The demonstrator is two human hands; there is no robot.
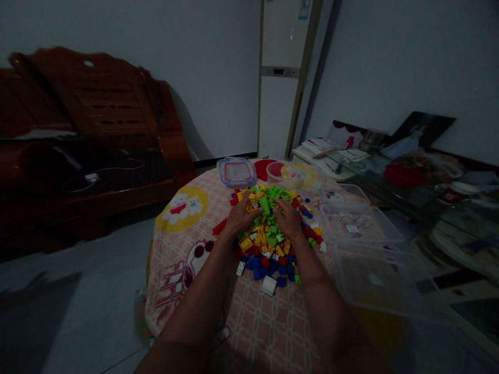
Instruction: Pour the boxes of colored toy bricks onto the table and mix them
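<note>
A heap of toy building blocks (pixel 268 236) in green, yellow, red, blue and white lies on a round table. Over its left side is my left hand (pixel 240 215), thumb and fingers apart, with the thumb tip close to an upright-tilted green block (pixel 265 206). My right hand (pixel 288 219) reaches into the heap from the right, fingers bent but apart among green blocks. Neither hand shows a clear grip; whether the fingertips touch the green block is too dark to tell. A white block (pixel 268 285) lies at the heap's near edge.
A patterned cloth (pixel 261 332) covers the table. A lidded container (pixel 236 172) stands behind the heap. Clear plastic boxes (pixel 360 223) line the right side, with a round clear tub (pixel 276 170) at the back. A cluttered glass table (pixel 413 192) is beyond; a wooden bench (pixel 113 119) stands left.
</note>
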